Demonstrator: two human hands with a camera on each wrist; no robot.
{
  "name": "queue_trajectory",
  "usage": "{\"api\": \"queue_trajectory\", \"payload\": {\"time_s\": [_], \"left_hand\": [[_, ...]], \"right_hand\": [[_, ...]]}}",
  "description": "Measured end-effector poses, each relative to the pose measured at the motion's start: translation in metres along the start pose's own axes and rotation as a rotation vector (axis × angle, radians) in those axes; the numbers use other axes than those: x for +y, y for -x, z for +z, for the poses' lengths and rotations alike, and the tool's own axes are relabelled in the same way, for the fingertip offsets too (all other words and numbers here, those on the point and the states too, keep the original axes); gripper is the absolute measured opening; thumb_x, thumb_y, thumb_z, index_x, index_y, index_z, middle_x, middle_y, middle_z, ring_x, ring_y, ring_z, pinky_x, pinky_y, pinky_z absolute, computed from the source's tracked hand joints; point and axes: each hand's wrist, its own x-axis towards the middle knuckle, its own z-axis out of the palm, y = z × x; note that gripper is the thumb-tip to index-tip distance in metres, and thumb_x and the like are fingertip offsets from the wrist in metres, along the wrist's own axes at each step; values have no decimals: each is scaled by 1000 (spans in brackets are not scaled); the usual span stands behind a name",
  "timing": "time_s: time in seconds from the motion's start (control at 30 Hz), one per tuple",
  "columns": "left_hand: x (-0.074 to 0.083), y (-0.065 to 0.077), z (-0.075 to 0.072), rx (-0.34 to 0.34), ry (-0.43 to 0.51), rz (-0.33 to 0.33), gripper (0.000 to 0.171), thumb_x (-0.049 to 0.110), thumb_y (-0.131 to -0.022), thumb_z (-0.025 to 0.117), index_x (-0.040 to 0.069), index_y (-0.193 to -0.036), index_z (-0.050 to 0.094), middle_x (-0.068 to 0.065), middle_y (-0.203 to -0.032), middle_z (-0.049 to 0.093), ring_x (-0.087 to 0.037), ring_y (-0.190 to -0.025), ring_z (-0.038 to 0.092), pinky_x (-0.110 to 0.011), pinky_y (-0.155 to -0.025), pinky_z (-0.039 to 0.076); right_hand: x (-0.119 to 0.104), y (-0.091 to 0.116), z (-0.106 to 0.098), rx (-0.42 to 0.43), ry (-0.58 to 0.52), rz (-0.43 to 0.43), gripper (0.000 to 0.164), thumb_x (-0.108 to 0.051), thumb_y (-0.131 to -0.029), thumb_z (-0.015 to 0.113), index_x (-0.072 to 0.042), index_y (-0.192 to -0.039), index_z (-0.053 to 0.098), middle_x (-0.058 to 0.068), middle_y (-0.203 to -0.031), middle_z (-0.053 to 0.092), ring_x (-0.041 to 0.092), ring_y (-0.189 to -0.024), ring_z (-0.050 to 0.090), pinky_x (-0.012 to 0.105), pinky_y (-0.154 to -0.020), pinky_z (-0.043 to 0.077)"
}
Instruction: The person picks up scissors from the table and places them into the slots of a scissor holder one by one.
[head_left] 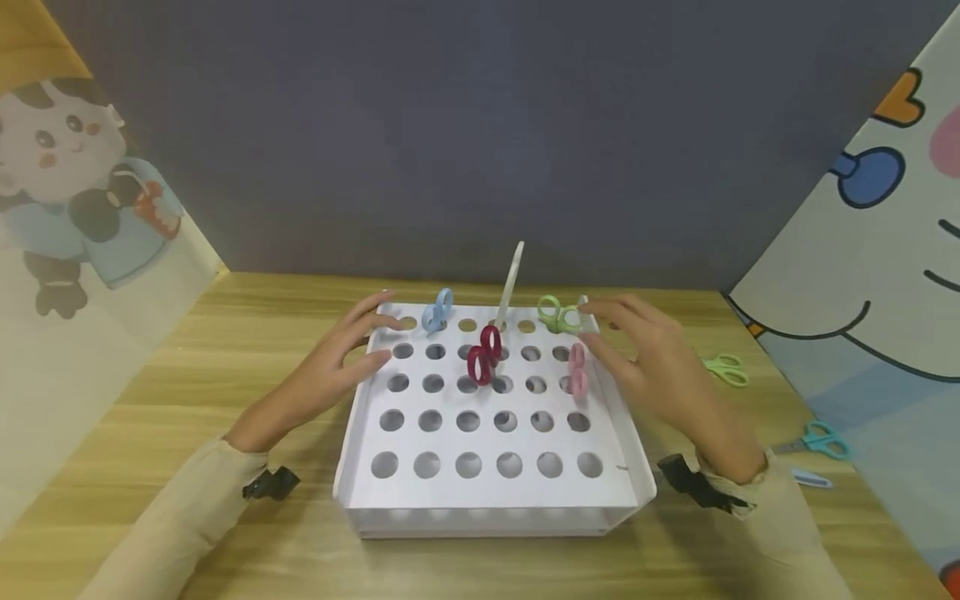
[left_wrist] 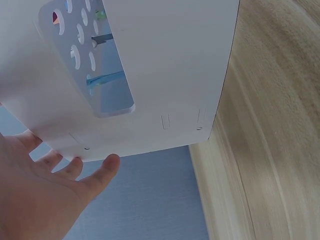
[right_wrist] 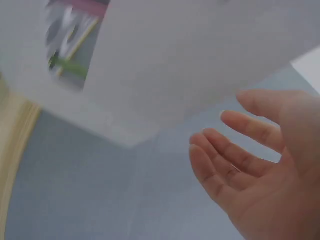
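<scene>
A white rack (head_left: 487,442) with rows of round holes stands on the table. Several scissors stand in its holes: light blue-handled scissors (head_left: 437,312), dark red scissors (head_left: 482,358), green scissors (head_left: 558,317) and pink scissors (head_left: 577,371). A long white piece (head_left: 511,282) rises tilted behind the red pair. My left hand (head_left: 333,358) is at the rack's far left corner, fingers spread over its edge. At the far right corner is my right hand (head_left: 652,358), fingers loosely bent; the right wrist view shows its palm holding nothing, beside the side panel (right_wrist: 150,90).
On the wooden table (head_left: 247,350), right of the rack, lie other green scissors (head_left: 727,370), teal scissors (head_left: 821,440) and a slim pale blue-and-white tool (head_left: 812,478). A dark grey panel (head_left: 480,150) stands behind, with cartoon-printed walls at both sides.
</scene>
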Motion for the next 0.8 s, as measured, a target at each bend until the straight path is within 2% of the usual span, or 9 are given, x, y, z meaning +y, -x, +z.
{"api": "queue_trajectory", "payload": {"time_s": [0.17, 0.33, 0.57, 0.8], "left_hand": [[1, 2, -2, 9, -2, -6, 30, 13, -97, 59, 13, -128, 60, -3, -161, 25, -33, -144, 30, -67, -104, 37], [1, 4, -1, 15, -19, -10, 31, 14, -97, 60, 12, -128, 60, 0, -161, 26, -32, -146, 26, -67, -104, 36], [2, 4, -1, 9, -32, -15, 32, 17, -97, 60, 13, -129, 59, 2, -162, 24, -30, -148, 22, -70, -106, 30], [4, 2, -2, 9, -33, -4, 31, 16, -97, 60, 15, -129, 60, 0, -162, 25, -29, -149, 21, -69, -106, 31]], "right_hand": [[21, -2, -3, -16, 104, 52, 26, -9, -91, 71, 2, -115, 67, 18, -114, 67, 36, -103, 64, 52, -86, 53], [46, 2, 2, -55, 187, 93, 29, -7, -90, 71, 3, -117, 66, 24, -113, 65, 42, -102, 63, 57, -84, 52], [86, 13, 4, -131, 193, 192, 30, -7, -91, 70, 4, -118, 65, 27, -117, 64, 47, -108, 60, 60, -88, 49], [116, 23, -5, -183, 188, 246, 30, -3, -91, 68, 10, -118, 63, 32, -115, 64, 49, -100, 63, 61, -82, 51]]}}
